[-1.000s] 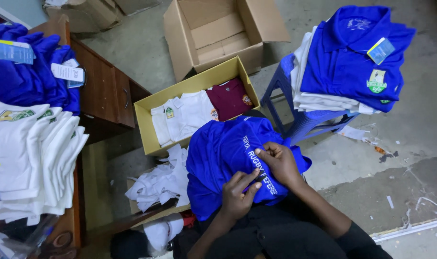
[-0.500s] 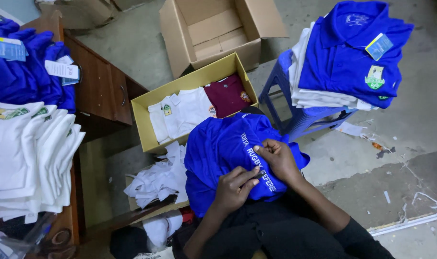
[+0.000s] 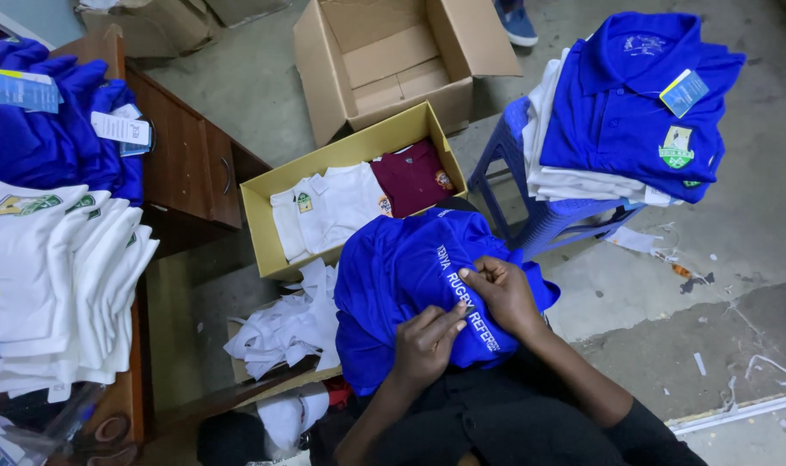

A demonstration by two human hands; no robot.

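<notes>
Resting on the person's lap, the blue shirt (image 3: 401,285) lay bunched and unfolded, its strip of white lettering turned up. The right hand (image 3: 505,298) pinched the cloth at that lettering, fingers closed on the fabric, while the left hand (image 3: 423,341) pressed on the shirt just below, fingers curled together against it. By the look of it, this shirt was still being handled and had not joined any pile.

Just beyond the lap, a shallow yellow box (image 3: 263,194) held white folded shirts (image 3: 328,207) and a maroon shirt (image 3: 414,177) side by side, with room left. Loose white cloth (image 3: 280,332) lay heaped near the box. On the blue stool (image 3: 531,216) to the right stood a finished-looking stack topped by a tagged blue polo (image 3: 634,103). On the desk (image 3: 186,164) to the left, stacks of white shirts (image 3: 47,276) and blue garments (image 3: 47,138) sat waiting. An empty brown carton (image 3: 393,60) stood open on the floor farther off.
</notes>
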